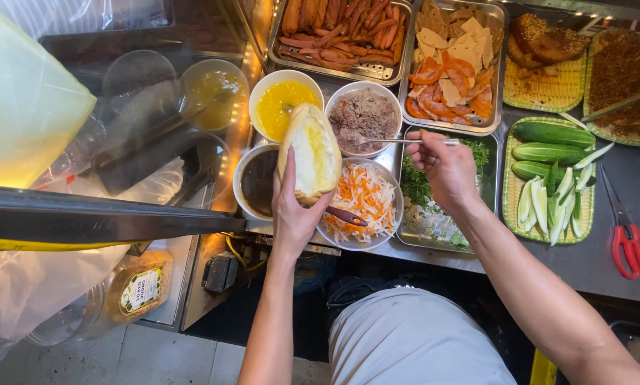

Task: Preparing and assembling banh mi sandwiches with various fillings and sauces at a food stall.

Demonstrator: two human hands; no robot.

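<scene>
The left hand (293, 214) is gripping a split bread roll (311, 152) from below, holding it open side up over the bowls near the front edge of the surface (591, 264). The roll is hiding part of a dark sauce bowl (257, 182) and part of a bowl of shredded carrot and white radish (366, 203). A brown handle (346, 216) is poking out under the roll; its other end is hidden.

The right hand (444, 167) is pinching a thin metal spoon (398, 140). The spoon's tip is sitting in a bowl of grey-brown paste (364, 114). This hand is covering part of a metal tray of green herbs (434, 214), so what is lying under it is hard to make out.

Beside the paste is a bowl of yellow sauce (285, 103). Toward the back edge, a tray of sausages (345, 32) and a tray of sliced meats (455, 68) are cut off at the top. Cucumbers (551, 153) are lying in a green basket, and red scissors (630, 242) are lying near the right edge. Glass at the left is blurring everything behind it.
</scene>
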